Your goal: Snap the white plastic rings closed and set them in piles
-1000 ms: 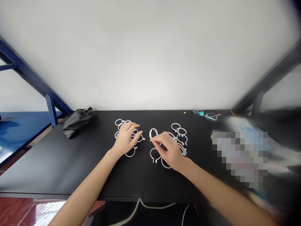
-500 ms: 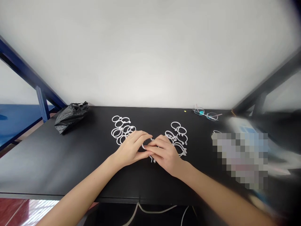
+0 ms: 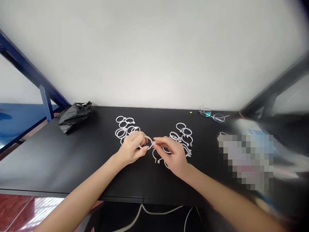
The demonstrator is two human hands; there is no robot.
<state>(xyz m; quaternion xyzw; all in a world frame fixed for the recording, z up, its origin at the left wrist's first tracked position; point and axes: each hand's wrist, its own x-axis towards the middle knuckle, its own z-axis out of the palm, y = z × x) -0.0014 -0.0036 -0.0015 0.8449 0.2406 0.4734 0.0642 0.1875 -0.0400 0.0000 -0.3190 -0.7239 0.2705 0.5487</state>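
Note:
Between my two hands is a white plastic ring [image 3: 150, 141] with a small clasp. My left hand [image 3: 132, 146] is closed around its left side, the thumb below and the fingers above. With thumb and fingertips my right hand [image 3: 172, 153] pinches the clasp on its right side. Several white rings [image 3: 121, 132] lie in a cluster behind my left hand, with their clasps fastened. Another group of white rings [image 3: 187, 131] lies around and partly under my right hand; some of these have their ends apart. One such ring [image 3: 154, 157] rests just below the held one.
A crumpled black plastic bag [image 3: 75, 116] lies at the back left of the black table [image 3: 60, 161]. Eyeglasses [image 3: 212, 116] rest near the wall at the back right. A blurred, pixelated package [image 3: 248, 161] sits at the right. Pale cables [image 3: 161, 212] hang below the front edge.
The held ring has come into plain view as my fingers moved apart. My right hand has shifted to the clasp, and my left hand has drawn slightly left.

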